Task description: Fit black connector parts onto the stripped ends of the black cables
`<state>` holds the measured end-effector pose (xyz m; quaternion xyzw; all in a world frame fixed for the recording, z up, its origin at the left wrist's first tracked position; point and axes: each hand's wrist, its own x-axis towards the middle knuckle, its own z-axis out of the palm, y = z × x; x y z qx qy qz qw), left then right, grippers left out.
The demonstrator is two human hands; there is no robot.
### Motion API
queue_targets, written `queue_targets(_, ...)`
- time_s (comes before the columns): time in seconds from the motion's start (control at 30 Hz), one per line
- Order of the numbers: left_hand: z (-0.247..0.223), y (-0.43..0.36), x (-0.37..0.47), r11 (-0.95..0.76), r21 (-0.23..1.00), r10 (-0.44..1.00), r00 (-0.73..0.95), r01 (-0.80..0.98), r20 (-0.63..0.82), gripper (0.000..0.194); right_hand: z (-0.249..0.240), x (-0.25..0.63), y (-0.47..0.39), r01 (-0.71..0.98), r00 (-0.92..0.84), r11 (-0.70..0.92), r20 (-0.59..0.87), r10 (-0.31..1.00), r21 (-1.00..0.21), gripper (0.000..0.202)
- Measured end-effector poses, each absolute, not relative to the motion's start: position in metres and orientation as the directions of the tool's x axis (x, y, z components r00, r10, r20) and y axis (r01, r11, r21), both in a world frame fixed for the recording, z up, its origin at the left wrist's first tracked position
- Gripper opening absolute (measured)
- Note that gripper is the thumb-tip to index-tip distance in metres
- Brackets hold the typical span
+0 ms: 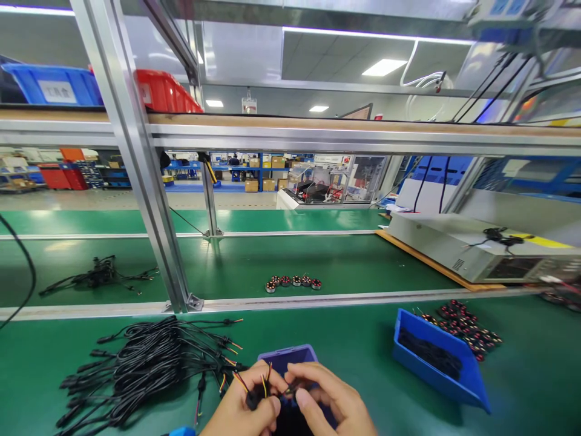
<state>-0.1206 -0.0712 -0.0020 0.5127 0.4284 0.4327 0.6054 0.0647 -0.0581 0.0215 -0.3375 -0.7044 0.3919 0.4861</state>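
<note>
At the bottom middle, my left hand (242,406) is closed around black cables (252,399) whose stripped red, yellow and black wire ends stick up between the fingers. Just beside it, my right hand (333,399) pinches with thumb and forefinger at the tip of a wire; what exactly sits in that pinch is too small to make out. Both hands are above a purple-blue bin (290,351), which they partly cover. Left of them lies a large bundle of black cables (149,363) with connectors and bare coloured ends.
A blue bin (436,372) with black contents stands to the right, near a pile of small round parts (467,327). Several more round parts (296,281) line up beyond the metal rail. A metal upright (140,163) rises at left; a grey equipment case (467,242) stands at right.
</note>
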Motion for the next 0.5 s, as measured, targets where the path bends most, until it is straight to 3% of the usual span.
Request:
queue_targets(0.2,-0.002,-0.072,-0.118,0.068,0.973,0.962,0.272,-0.219,-0.006,0.046,0.014,0.064,-0.058,0.119,-0.294,0.438,0.39,0.873,-0.891,0.028)
queue_targets(0.37,-0.007,-0.07,-0.114,0.085,0.948,0.96,0.281,-0.308,0.005,0.048,0.023,0.065,-0.057,0.182,-0.361,0.541,0.456,0.813,-0.821,0.045)
queue_targets(0.5,-0.006,-0.07,-0.117,0.063,0.965,0.942,0.335,-0.253,0.026,0.049,0.041,0.076,-0.059,0.239,-0.474,0.576,0.424,0.772,-0.782,0.018)
